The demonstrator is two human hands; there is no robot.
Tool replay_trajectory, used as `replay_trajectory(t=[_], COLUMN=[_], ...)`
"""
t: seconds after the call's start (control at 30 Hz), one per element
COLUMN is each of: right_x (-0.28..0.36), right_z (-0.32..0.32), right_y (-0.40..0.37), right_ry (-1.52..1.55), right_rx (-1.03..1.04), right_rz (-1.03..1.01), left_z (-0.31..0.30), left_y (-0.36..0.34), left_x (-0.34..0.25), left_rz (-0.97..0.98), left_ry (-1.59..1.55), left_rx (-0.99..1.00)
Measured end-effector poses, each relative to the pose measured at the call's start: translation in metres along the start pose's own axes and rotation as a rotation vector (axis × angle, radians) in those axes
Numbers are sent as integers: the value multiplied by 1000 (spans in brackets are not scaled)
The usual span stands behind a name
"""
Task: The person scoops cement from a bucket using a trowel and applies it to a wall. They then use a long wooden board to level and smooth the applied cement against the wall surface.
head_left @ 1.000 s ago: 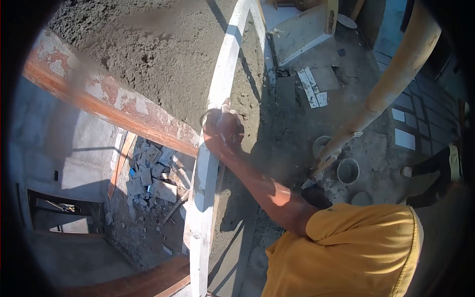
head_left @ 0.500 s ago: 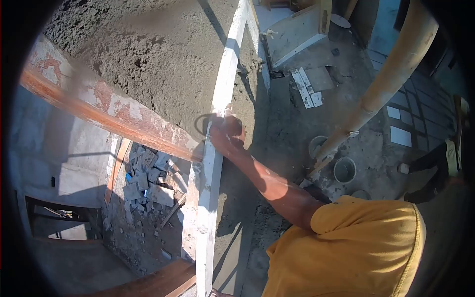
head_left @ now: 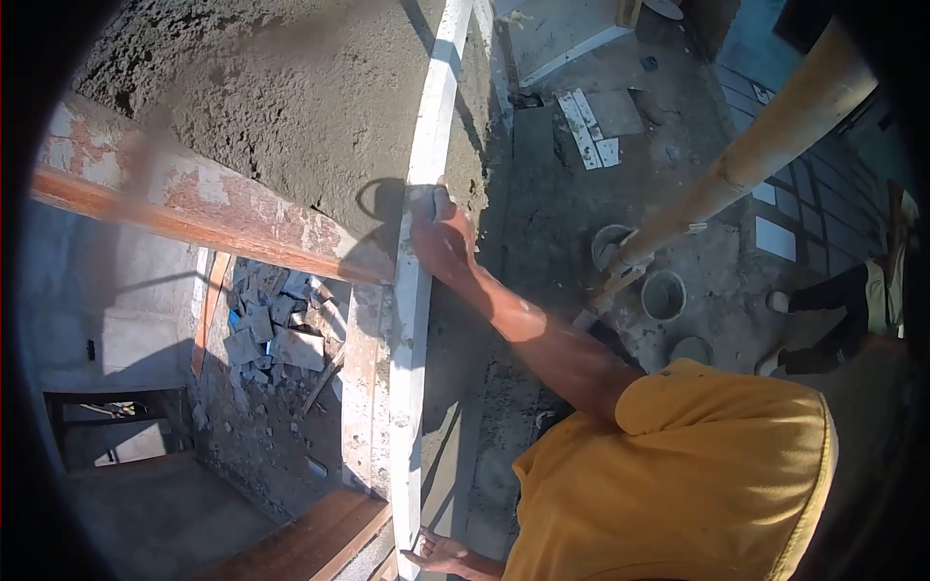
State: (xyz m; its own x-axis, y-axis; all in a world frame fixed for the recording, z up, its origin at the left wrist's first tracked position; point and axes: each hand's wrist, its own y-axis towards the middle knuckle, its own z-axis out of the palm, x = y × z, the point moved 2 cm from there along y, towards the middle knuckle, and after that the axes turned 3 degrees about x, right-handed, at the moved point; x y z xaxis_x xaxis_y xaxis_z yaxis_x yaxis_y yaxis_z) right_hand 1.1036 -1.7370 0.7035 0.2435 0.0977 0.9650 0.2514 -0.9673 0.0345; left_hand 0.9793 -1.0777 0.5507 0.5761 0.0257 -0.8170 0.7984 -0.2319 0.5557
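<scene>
A long white straightedge bar [head_left: 405,378] runs from top to bottom along the edge of a wall, smeared with grey mortar in places. My right hand [head_left: 443,234] is closed round its middle, with the fingers partly hidden in shadow. Near the bar's lower end, my left hand [head_left: 441,555] grips it with the thumb and fingers. Wet grey mortar [head_left: 320,126] covers the surface left of the bar's upper half, rough at the far side and smoother near the bar. A reddish timber beam [head_left: 213,208] borders this mortar and meets the bar.
Buckets [head_left: 664,295] stand on the floor to the right, beside a slanting bamboo pole [head_left: 736,174]. Tile pieces [head_left: 591,136] lie farther off. Rubble [head_left: 276,329] fills the space behind the opening. A co-worker's leg [head_left: 823,320] shows at the far right.
The view has shifted, so most of the scene sits slightly higher and more to the left. My left hand, barely visible before, now shows on the bar's lower end. My right hand keeps its grip.
</scene>
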Motion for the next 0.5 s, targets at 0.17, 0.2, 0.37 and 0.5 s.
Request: replay_trajectory(t=[0.17,0.2,0.37,0.5], right_x=[-15,-26,-63,-56], right_z=[10,8,6,13], right_y=[-5,15,72,24], right_ry=[-60,-69,-69,-60], right_rx=[-25,28,-53,-39], right_rz=[40,96,51,48], left_z=[31,36,78,75], left_y=[40,33,-1,37], left_x=[7,-3,22,-30], left_rz=[-616,-748,-535,-811], left_ry=[-237,-276,-121,-378], left_rx=[-544,-671,-396,-947])
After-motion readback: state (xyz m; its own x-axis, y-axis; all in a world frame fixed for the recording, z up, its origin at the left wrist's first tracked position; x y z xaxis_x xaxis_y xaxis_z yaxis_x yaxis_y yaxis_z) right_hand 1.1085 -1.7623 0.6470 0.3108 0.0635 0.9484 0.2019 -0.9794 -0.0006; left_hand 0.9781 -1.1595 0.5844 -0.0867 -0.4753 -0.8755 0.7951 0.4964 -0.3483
